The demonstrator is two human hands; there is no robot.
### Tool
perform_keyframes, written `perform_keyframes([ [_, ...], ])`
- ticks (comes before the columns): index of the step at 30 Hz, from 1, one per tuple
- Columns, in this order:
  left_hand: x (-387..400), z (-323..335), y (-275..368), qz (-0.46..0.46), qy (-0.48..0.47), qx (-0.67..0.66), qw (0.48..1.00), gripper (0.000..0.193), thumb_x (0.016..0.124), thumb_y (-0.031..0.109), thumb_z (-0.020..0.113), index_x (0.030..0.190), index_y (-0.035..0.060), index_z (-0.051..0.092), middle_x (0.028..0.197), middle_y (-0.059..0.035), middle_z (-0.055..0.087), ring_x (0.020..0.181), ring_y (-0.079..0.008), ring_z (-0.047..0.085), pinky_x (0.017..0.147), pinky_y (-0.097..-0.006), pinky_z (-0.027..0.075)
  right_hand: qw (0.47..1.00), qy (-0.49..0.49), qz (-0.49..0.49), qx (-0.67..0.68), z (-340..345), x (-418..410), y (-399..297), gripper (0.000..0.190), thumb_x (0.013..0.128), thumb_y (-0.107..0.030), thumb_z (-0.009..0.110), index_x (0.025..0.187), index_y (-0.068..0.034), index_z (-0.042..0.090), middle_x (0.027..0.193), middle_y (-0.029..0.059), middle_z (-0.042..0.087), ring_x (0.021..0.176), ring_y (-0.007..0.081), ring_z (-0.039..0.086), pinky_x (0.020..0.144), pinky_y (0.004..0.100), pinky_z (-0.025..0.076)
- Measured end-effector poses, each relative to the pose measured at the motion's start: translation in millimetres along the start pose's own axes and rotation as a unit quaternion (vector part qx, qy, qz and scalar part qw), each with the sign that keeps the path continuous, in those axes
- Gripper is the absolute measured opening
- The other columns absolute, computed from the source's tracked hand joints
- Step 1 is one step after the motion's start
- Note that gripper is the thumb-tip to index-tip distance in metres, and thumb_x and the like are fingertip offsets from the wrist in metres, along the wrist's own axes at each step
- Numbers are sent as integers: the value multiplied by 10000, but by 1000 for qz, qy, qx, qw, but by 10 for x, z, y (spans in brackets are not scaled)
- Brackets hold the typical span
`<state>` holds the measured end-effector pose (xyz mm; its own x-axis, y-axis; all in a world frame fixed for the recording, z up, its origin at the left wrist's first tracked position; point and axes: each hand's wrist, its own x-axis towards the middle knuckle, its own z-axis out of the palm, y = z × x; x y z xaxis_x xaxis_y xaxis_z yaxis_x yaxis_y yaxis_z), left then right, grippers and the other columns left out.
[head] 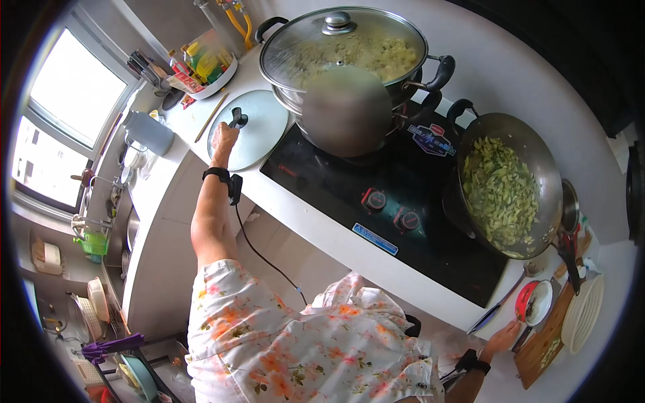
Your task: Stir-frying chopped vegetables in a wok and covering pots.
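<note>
My left hand [225, 138] is at the black handle of a round glass lid [262, 128] that lies flat on the white counter, its fingers closed round the handle. At the lower right my right hand [504, 336] reaches to a small red and white bowl [540, 302] holding dark bits; whether it grips the bowl cannot be told. A wok [546, 176] of chopped green vegetables stands on the right of the black cooktop [327, 186]. On its left a large steamer pot is covered by a steamy glass lid [302, 55] with yellowish-green food beneath. A blurred round patch hides part of that pot.
A wooden chopping board [529, 360] with chopped bits, a knife, a ladle [504, 297] and a white plastic basket [584, 312] lie at the right. A chopstick-like stick [211, 117], a tray of bottles [221, 80] and a grey jug [151, 133] stand or lie at upper left.
</note>
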<state>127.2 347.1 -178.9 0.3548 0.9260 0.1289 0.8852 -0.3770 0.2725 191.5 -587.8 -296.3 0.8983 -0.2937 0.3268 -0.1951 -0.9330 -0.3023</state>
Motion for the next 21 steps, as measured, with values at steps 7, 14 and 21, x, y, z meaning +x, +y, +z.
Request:
perform_keyframes([
  [7, 93, 99, -136, -31, 18, -45, 998, 282, 663, 227, 598, 728, -46, 622, 604, -138, 580, 590, -235, 575, 556, -390, 430, 999, 23, 19, -21, 78, 11, 110, 378, 987, -262, 364, 1122, 33, 559, 1090, 226, 591, 973, 396, 553, 821, 423, 438],
  [14, -65, -137, -234, -88, 28, -38, 995, 262, 666, 171, 566, 771, -42, 676, 693, -171, 653, 733, -285, 675, 650, -389, 492, 999, 5, 33, -29, 53, 27, 79, 356, 979, -261, 380, 1113, 11, 566, 1075, 227, 594, 954, 390, 562, 798, 422, 444],
  [21, -513, -642, -329, -102, 4, -52, 993, 243, 639, 143, 602, 794, -32, 669, 755, -178, 666, 802, -305, 674, 720, -398, 504, 999, -14, 50, -3, -38, -1, -23, 339, 972, -243, 401, 1114, 23, 554, 1076, 231, 587, 970, 394, 551, 822, 423, 433],
])
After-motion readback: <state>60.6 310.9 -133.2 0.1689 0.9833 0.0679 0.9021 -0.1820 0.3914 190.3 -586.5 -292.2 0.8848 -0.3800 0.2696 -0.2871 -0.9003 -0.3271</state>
